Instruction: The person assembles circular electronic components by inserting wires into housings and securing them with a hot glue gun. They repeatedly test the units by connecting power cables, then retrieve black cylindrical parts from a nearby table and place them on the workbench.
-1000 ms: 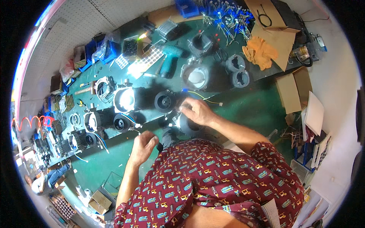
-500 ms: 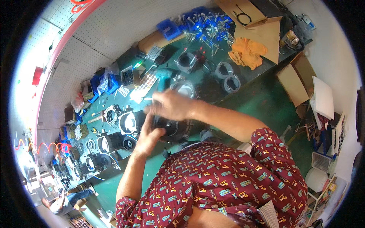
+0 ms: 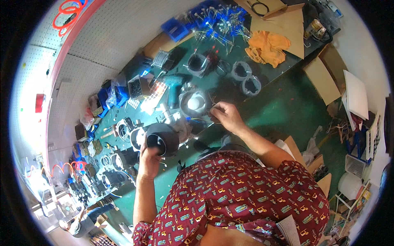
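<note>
My left hand (image 3: 149, 162) grips a black cylindrical housing (image 3: 169, 136) from its near left side, the round opening tilted toward me. Above the table's front edge, my right hand (image 3: 228, 117) is closed in a pinch on thin wires (image 3: 200, 120), one yellow; their far ends are hard to make out. Between the hands a metal-looking part (image 3: 180, 123) sits partly behind the black housing. Just beyond my right fingertips stands a clear-walled ring-shaped part (image 3: 193, 102) with a bright white centre. A teal power drill (image 3: 174, 88) lies behind it.
More round housings (image 3: 123, 158) line the bench on the left. Grey rings (image 3: 251, 86), an orange cloth (image 3: 269, 47) and a heap of blue-and-white wired connectors (image 3: 223, 22) lie farther back. Cardboard (image 3: 324, 82) stands at right. Another person (image 3: 80, 223) is at far lower left.
My right hand has moved right, away from the black housing, and now pinches wires. My left hand has shifted slightly down and left with the housing, which now tilts toward me.
</note>
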{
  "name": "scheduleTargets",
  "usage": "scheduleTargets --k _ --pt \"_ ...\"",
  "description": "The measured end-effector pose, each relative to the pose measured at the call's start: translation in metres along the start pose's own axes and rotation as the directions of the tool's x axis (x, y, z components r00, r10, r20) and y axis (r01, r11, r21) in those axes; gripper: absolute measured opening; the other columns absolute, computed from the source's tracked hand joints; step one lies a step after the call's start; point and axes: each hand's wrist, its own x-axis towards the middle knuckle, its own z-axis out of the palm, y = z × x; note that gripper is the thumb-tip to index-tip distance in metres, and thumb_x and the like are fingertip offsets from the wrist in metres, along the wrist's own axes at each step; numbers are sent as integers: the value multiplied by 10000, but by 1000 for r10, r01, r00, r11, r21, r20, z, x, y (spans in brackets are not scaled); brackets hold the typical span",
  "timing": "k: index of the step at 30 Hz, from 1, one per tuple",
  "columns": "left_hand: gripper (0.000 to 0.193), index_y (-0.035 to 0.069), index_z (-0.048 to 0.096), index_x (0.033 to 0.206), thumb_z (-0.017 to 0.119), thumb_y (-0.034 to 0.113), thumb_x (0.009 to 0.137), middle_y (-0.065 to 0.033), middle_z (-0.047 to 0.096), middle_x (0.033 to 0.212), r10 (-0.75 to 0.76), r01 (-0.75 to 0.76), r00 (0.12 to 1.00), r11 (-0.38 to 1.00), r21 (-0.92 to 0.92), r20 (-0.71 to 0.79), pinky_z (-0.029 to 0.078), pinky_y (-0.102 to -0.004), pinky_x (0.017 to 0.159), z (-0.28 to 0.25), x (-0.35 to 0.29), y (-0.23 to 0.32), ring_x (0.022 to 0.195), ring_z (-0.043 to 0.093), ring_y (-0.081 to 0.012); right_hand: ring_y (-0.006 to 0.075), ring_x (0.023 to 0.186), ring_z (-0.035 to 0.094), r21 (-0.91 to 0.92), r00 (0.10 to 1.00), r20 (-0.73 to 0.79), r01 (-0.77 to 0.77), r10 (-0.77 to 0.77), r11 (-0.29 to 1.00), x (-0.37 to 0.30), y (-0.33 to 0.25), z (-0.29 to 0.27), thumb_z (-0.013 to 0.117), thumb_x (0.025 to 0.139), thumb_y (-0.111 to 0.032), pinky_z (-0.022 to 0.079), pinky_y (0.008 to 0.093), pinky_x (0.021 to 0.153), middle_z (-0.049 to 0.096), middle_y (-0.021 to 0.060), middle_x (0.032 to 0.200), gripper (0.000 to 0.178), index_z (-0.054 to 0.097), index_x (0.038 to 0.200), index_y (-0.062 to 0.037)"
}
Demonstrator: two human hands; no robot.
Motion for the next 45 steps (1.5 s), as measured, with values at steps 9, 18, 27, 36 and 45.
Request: scheduleTargets --k 9,18,27,36,45 --pt "575 62 478 1410 509 218 858 -124 621 1285 -10 0 989 998 67 144 587 -435 833 57 91 4 1108 657 -272 239 753 674 -225 970 -176 127 -168 966 22 33 -8 670 860 -173 515 382 696 704 155 825 211 678 921 29" --pt "516 112 486 1387 490 262 893 -101 652 1230 -60 47 996 984 173 70 572 -384 720 82 122 -6 1009 683 -228 229 757 674 -65 986 -165 0 -10 998 17 48 -13 669 858 -174 518 377 701 706 139 823 197 680 915 15" --pt "513 126 488 1385 498 267 891 -92 656 1220 -103 101 995 970 219 -2 575 -390 712 79 134 -11 1011 679 -222 244 799 685 -210 990 -137 5 -34 978 17 47 -16 667 865 -169 523 388 744 712 157 869 198 693 942 11" --pt "569 141 417 1448 485 255 894 -123 588 1331 -81 54 992 963 263 94 594 -440 758 76 134 -15 1090 663 -262 281 818 698 -211 990 -100 73 -96 975 23 46 -2 692 841 -166 527 398 754 717 176 893 209 687 943 16" --pt "269 -8 673 1063 581 216 946 -125 700 798 258 -216 966 736 641 29 561 -335 668 12 143 -60 731 698 -206 327 845 690 -399 949 -94 240 -300 885 19 45 22 763 800 -152 531 423 761 709 160 915 246 670 976 -8"
